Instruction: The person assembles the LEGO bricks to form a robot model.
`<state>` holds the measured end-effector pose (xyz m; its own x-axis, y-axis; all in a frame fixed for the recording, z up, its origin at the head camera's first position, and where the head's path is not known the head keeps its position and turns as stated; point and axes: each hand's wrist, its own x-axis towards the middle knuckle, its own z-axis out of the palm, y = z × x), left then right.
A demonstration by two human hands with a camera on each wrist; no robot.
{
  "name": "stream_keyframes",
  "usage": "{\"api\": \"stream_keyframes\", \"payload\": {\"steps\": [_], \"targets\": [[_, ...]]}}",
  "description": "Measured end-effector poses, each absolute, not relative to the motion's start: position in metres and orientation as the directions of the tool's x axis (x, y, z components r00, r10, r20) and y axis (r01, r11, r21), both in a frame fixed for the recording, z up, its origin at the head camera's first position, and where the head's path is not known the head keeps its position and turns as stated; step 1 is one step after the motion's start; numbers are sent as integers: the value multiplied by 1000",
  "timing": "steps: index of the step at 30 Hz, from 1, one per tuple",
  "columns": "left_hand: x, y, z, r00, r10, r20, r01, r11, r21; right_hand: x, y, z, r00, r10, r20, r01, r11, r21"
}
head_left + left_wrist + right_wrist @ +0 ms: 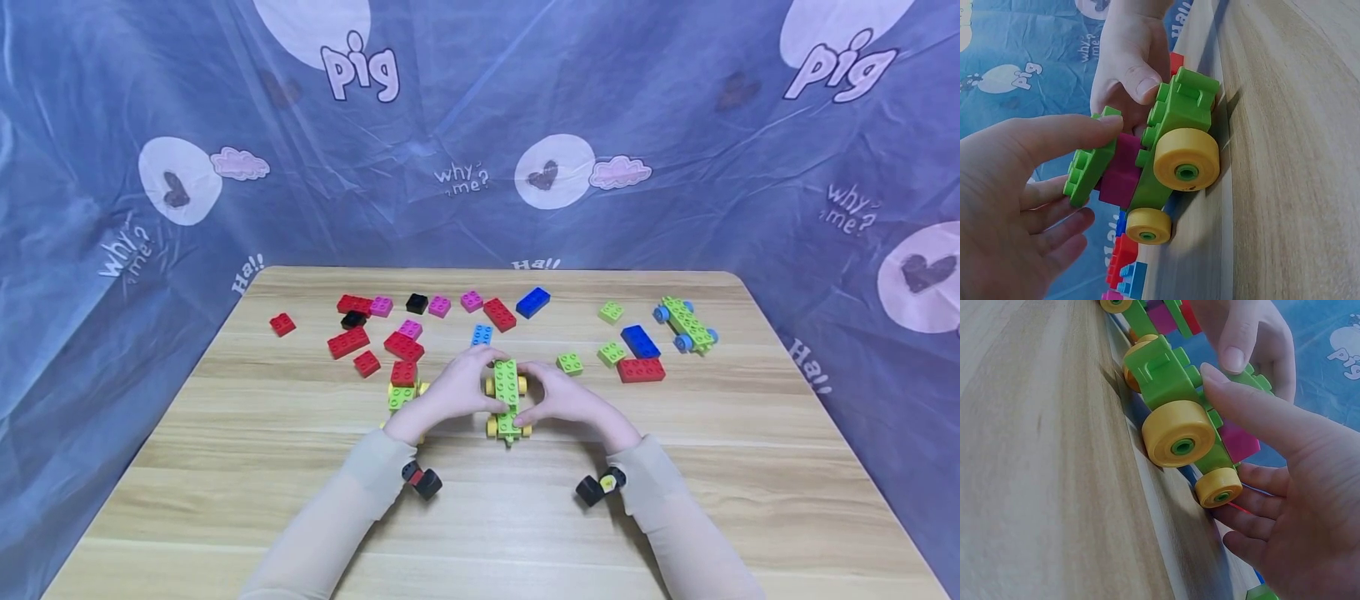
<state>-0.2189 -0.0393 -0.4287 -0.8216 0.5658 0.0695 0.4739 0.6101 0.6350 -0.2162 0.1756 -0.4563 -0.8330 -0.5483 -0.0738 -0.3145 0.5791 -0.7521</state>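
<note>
A green toy car base (509, 426) with yellow wheels (1186, 159) stands on the table in front of me. On it sits a magenta brick (1120, 169), topped by a long green brick (506, 377). My left hand (462, 387) pinches the long green brick, thumb on its near end and fingers along the far side. From the other side my right hand (564, 397) curls round the car, its thumb by the base's studs and its fingers near a front wheel. A second yellow-wheeled car (401, 399), partly hidden by my left wrist, carries a red brick (403, 372).
Loose red bricks (348, 342), pink bricks (440, 307) and black bricks (417, 303) lie at the back left. Beyond my hands is a light blue brick (482, 335). Small green bricks (570, 363), a blue brick (641, 342) and a blue-wheeled car (686, 325) occupy the right.
</note>
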Motion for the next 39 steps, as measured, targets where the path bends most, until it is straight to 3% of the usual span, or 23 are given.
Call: {"api": "stream_keyframes", "payload": {"steps": [14,39], "targets": [[-218,-36,-429,-851,524,39,428,649,629,-217,175,-457,-837,-540,-83,-303,585,-752],[-224,-36,-428,-845,534,32,444,666,600,-217,175,-457,-838,-539,-87,-294,579,-761]]}}
